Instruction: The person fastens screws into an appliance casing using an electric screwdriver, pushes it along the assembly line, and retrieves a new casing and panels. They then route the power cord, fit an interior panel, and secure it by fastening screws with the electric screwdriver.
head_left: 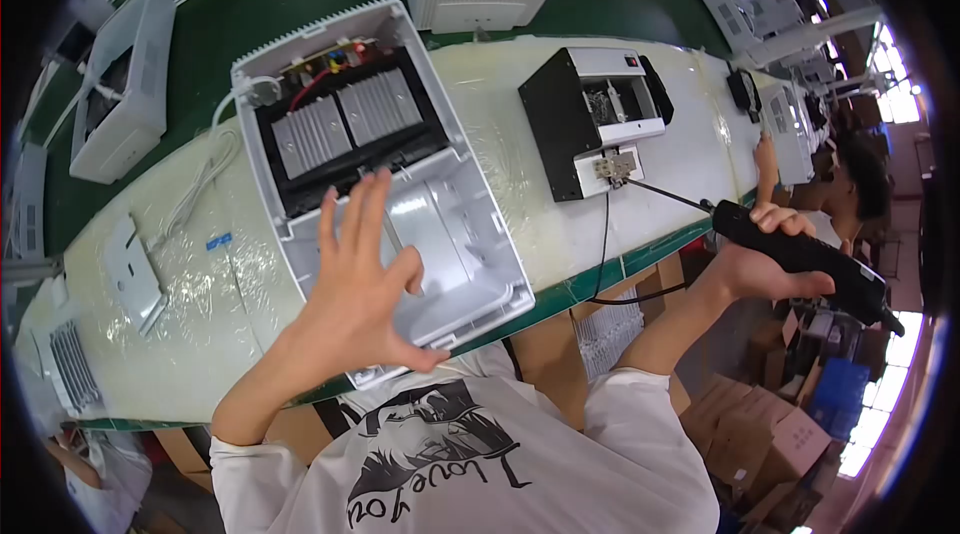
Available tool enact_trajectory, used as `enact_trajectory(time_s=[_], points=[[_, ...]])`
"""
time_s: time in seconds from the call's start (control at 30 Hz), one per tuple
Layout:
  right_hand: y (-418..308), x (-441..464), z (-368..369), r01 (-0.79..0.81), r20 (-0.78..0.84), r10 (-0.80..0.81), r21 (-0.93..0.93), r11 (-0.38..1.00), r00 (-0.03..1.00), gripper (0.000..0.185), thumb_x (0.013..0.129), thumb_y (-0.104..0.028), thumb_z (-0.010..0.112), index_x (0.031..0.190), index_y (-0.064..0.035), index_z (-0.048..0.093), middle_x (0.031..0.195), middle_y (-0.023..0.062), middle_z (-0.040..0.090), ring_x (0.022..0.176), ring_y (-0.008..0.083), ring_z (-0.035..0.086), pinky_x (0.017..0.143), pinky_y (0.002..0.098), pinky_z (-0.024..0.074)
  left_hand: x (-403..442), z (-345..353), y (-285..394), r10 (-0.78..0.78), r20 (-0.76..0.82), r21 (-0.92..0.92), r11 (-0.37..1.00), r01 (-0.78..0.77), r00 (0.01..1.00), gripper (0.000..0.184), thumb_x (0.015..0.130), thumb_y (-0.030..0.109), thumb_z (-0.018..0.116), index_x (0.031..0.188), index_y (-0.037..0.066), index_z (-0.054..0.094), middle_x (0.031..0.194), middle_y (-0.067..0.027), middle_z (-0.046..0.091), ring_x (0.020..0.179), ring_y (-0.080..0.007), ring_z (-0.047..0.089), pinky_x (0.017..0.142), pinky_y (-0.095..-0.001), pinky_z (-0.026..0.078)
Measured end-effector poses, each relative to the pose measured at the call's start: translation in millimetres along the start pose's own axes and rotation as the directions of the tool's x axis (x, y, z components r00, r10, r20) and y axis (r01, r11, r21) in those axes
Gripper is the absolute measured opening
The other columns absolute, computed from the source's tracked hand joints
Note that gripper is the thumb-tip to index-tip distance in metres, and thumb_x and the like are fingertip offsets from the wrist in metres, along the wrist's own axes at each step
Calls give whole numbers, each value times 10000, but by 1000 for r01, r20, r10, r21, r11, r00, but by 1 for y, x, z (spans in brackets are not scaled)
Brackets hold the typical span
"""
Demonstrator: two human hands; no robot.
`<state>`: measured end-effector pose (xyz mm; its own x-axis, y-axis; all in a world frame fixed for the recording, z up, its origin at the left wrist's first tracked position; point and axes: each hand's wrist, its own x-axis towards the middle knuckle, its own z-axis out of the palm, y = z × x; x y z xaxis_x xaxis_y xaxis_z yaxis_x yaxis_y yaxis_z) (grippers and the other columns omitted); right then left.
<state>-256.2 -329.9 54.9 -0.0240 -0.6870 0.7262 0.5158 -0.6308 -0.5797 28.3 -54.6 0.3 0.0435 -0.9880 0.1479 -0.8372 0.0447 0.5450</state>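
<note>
The right hand [765, 259] clasps a black screwdriver [822, 260], tip at the box [555, 124]; the left hand [350, 284], fingers spread, grips nothing over the white case [440, 234] on the table [690, 124]. Stiff, slick plastic, probably; side walls look surest to hold.

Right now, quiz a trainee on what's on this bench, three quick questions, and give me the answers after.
1. How many silver finned blocks show in the open white housing by the left hand?
2. Which hand grips the black tool: A, left; B, right?
3. True or false: the tool's tip is inside that housing.

Key: 1. Two. 2. B, the right hand. 3. False; it is at the metal block on the black-and-white unit.
</note>
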Motion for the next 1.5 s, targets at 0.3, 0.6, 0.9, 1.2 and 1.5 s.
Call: enact_trajectory(time_s=[0.3,0.6,0.9,1.2,1.5], points=[[21,8,0,-147,109,154,-67,987,982,861,750,-861,365,798,-18,532,657,73,494,561,196,506,556,316,425,14,-2,-3,-94,32,71,993,92,995,631,524,590,797,780,86,515,1476,-366,160,1383,-527,133,1103,-615,16],[86,68,66,-310,104,374,-382,870,921,559,944,-558,423,837,-15,497,645,98,541,471,198,511,455,326,439,9,10,-12,-169,-215,-39,986,164,962,242,711,244,722,808,81,571,1398,-176,448,1370,-403,299,1125,-565,137],[54,27,61,-424,201,489,-295,856,849,495,939,-512,459,844,-27,481,709,51,533,529,146,526,471,299,421,6,13,-12,-190,-321,-68,982,177,928,97,757,74,653,815,64,576,1298,-141,552,1317,-363,394,1122,-519,216],[-81,55,74,-673,828,182,281,684,530,321,883,-351,614,819,-76,462,670,42,510,540,182,524,548,300,499,8,19,-12,-145,-320,47,985,169,936,116,743,105,675,831,77,604,1279,-107,544,1301,-351,398,1098,-547,247],[-43,15,98,-718,843,99,382,582,529,416,881,-408,597,837,-21,450,701,150,523,603,302,553,566,389,524,6,19,-11,-175,-310,34,980,194,935,103,761,87,657,851,75,610,1279,-104,568,1332,-349,374,1119,-505,222]])
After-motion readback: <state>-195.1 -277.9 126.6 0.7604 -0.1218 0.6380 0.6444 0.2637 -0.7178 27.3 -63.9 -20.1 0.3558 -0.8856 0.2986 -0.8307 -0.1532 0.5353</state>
